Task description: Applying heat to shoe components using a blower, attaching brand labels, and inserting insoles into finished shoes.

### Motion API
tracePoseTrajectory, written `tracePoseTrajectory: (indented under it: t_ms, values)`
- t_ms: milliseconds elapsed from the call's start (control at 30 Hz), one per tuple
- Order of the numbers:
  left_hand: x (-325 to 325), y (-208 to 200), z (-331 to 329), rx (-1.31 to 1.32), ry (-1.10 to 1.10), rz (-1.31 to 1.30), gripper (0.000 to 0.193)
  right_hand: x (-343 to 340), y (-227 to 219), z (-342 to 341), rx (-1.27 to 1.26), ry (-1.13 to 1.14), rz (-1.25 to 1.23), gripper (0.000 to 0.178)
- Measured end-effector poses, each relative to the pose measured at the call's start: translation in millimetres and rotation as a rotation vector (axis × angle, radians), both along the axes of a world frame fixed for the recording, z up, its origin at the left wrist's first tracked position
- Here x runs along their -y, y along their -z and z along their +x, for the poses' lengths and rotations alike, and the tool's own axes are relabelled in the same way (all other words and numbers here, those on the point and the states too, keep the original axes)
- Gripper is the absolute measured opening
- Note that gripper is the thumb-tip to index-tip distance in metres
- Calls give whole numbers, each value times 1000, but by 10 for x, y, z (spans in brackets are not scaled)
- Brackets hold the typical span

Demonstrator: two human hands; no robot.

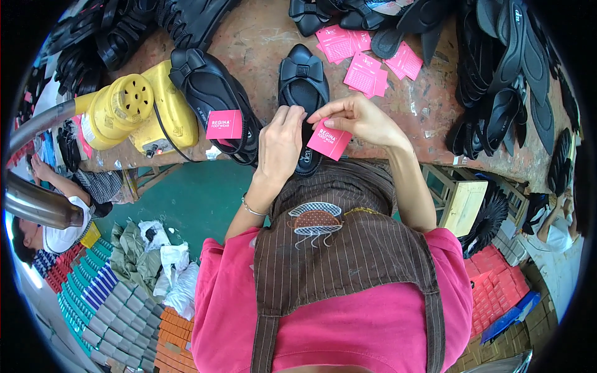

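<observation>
A black flat shoe with a bow (303,69) lies on the table in front of me, toe pointing away. My right hand (364,121) is closed on a pink card tag (329,144), pinched between thumb and finger over the shoe's right side. My left hand (280,138) is closed in a pinch at the shoe's left edge, fingertips close to the right ones. What it grips, perhaps part of the shoe, is hidden. Left of it rests a pair of similar black bow shoes (208,84), with another pink tag (224,124) on top.
Loose pink tags (365,73) lie beyond my right hand. Black insoles (510,43) and shoes are heaped at the right, with more black sandals (124,37) at the far left. A yellow machine with a round vented head (127,102) stands left. Stacked boxes (121,320) are below.
</observation>
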State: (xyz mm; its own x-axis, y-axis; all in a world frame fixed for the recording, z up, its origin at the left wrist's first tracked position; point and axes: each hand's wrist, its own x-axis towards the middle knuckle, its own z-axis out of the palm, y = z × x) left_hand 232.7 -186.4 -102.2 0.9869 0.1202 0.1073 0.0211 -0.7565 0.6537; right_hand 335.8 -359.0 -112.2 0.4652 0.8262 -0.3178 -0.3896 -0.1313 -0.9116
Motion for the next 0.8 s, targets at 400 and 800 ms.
tracePoseTrajectory:
  t_ms: [400, 800]
  values:
    - [18, 24, 58, 59, -43, -145, 18, -94, 136, -83, 246, 206, -238, 9]
    - [23, 52, -17, -77, -200, -381, 21, -228, 162, -199, 444, 348, -146, 9]
